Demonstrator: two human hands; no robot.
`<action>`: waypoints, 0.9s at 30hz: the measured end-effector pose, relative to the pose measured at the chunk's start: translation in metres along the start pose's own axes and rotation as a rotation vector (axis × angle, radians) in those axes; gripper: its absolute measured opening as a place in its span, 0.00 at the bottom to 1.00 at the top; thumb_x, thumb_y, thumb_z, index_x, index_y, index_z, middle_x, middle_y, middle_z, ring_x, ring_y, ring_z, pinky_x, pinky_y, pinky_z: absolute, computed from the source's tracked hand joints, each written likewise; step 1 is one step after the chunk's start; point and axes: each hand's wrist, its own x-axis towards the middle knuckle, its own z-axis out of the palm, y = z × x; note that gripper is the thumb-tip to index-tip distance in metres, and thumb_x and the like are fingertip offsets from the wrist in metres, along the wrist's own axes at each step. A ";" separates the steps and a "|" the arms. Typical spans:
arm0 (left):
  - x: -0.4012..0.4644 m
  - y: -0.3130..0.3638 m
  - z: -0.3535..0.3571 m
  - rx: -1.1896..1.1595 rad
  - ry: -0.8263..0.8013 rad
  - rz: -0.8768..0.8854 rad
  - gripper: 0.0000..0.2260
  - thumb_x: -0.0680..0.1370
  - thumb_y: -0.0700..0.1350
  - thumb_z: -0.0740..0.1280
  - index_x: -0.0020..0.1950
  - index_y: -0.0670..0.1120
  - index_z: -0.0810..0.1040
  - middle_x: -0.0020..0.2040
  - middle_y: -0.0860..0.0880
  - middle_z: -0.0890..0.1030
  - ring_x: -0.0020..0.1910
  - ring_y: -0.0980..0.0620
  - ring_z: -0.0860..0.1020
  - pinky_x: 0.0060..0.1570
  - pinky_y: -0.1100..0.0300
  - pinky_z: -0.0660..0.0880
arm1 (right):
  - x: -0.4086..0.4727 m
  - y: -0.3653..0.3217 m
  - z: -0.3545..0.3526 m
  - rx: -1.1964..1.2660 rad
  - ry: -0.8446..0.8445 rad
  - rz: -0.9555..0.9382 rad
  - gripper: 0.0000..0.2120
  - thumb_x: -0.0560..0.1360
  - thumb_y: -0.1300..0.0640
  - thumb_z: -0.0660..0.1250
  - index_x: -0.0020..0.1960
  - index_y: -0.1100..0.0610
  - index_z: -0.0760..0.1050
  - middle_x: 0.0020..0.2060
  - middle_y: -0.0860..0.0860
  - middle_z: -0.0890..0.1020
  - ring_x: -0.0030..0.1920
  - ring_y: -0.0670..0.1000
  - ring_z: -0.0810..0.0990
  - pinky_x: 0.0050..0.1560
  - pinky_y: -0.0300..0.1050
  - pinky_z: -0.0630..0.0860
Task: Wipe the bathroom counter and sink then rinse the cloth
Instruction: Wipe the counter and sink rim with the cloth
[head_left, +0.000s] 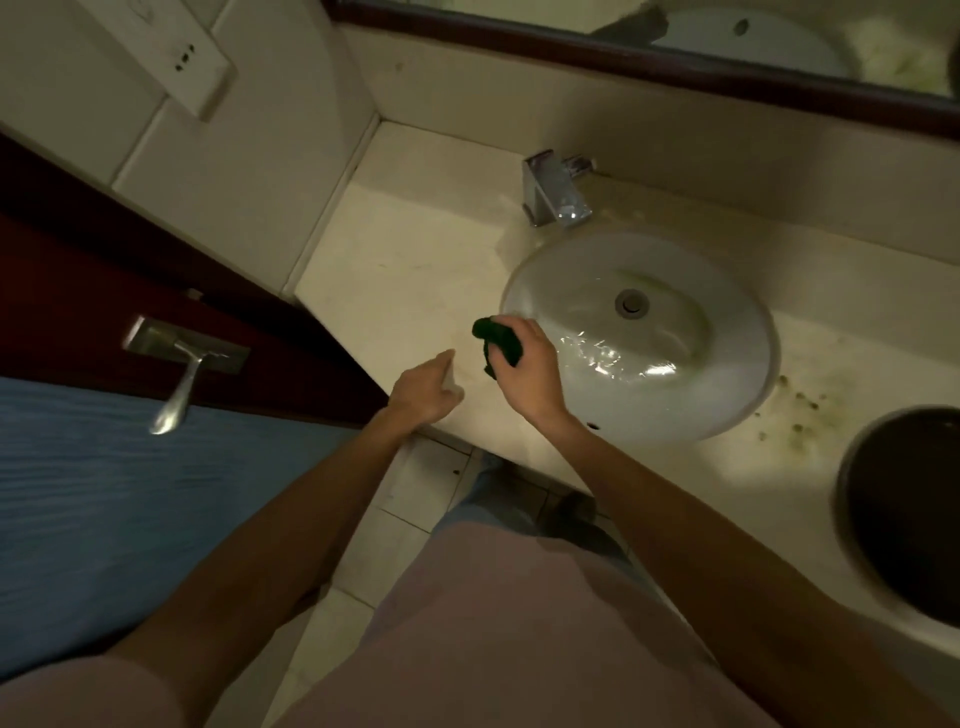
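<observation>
Pink fabric (509, 623) fills the foreground; beyond it, the dark cloth (497, 340) is clenched in the right hand (524, 364) at the sink (727, 395) rim, left hand (426, 395) loosely curled, empty. Soft, light, probably wet: best gripped bunched.

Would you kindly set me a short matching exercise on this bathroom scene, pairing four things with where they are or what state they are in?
Things:
1. cloth
2. faucet
3. left hand
4. dark round basin

Places or states:
A. at the counter's right end, partly cut off by the frame
B. bunched in the right hand at the sink's left rim
C. behind the sink, by the back wall
D. holding no cloth, at the counter's front edge

Pairs: 1-B, 2-C, 3-D, 4-A
</observation>
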 end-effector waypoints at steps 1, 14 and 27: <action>0.000 -0.005 -0.003 -0.046 -0.001 -0.002 0.35 0.76 0.54 0.65 0.81 0.51 0.56 0.75 0.45 0.70 0.70 0.42 0.72 0.68 0.53 0.70 | 0.003 -0.002 0.008 0.046 0.019 0.053 0.15 0.79 0.58 0.69 0.66 0.52 0.76 0.58 0.48 0.80 0.58 0.46 0.79 0.61 0.38 0.75; 0.021 -0.049 -0.018 -0.050 0.120 0.144 0.32 0.77 0.41 0.64 0.80 0.45 0.59 0.78 0.44 0.64 0.76 0.45 0.64 0.74 0.51 0.65 | -0.013 0.051 0.048 -0.423 -0.082 0.278 0.29 0.77 0.50 0.72 0.73 0.60 0.68 0.69 0.57 0.73 0.65 0.59 0.71 0.64 0.52 0.74; 0.029 -0.074 -0.024 -0.131 0.241 0.077 0.29 0.73 0.41 0.62 0.75 0.37 0.67 0.72 0.37 0.71 0.71 0.38 0.70 0.69 0.44 0.71 | 0.010 0.019 0.114 -0.570 -0.225 -0.340 0.20 0.75 0.62 0.71 0.66 0.60 0.77 0.64 0.58 0.79 0.59 0.61 0.76 0.58 0.56 0.77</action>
